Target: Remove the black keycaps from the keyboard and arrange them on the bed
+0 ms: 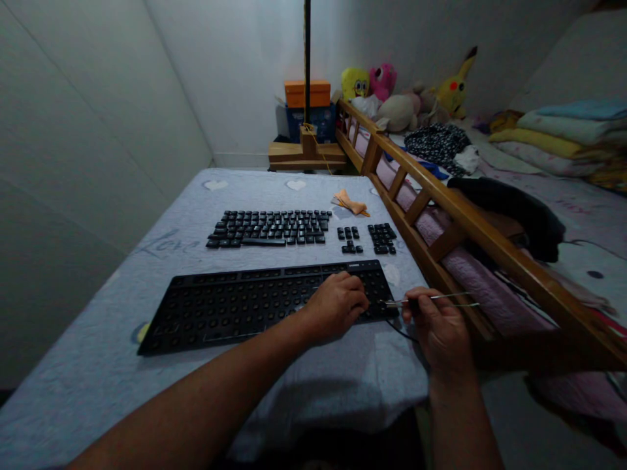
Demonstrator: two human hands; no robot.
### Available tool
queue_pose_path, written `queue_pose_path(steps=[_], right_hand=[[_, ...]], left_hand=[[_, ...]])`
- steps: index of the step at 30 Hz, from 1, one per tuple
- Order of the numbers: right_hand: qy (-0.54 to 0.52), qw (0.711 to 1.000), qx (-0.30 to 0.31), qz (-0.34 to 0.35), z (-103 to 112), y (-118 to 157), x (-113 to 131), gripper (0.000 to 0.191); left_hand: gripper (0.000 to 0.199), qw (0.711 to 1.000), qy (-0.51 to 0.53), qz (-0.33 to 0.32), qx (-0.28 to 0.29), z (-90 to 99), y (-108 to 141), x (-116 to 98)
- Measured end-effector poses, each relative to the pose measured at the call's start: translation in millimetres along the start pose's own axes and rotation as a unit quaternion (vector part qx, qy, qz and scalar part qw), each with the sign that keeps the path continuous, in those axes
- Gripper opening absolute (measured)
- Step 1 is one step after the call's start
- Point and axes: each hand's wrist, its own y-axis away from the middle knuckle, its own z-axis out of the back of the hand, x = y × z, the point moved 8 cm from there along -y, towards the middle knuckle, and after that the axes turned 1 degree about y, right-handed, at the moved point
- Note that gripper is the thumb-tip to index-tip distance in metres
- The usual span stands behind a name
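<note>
A black keyboard (264, 303) lies slightly slanted on the cloth, its keycaps off and rows of bare key posts showing. My left hand (337, 303) presses on its right part with fingers bent and close together; their tips are partly hidden. Just beyond the keyboard's right end, my right hand (438, 323) is closed around a slim keycap puller (396, 303). The metal tip of the puller reaches the number pad area, and two thin wires stick out to the right of the hand. A dark cable (401, 331) runs below the tool.
Behind the keyboard, black keycaps (269, 228) stand in keyboard order, with number pad keycaps (382, 238) on the right. An orange cloth (350, 202) lies farther back. A wooden bed rail (416, 176) borders the table's right side. A wooden stand (307, 153) rises beyond the far edge.
</note>
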Motion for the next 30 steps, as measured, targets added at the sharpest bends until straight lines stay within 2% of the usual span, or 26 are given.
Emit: queue_pose_path(steps=[21,30], right_hand=[[0.012,1.0,0.0,-0.004,0.7,0.0,-0.3,0.016],[0.011,1.0,-0.002,0.004,-1.2,0.3,3.0,0.016]], left_hand=[[0.016,0.999,-0.029,-0.014,0.016,0.5,1.8,-6.3],[0.012,0.997,-0.056,-0.029,0.046,2.1,4.0,-12.3]])
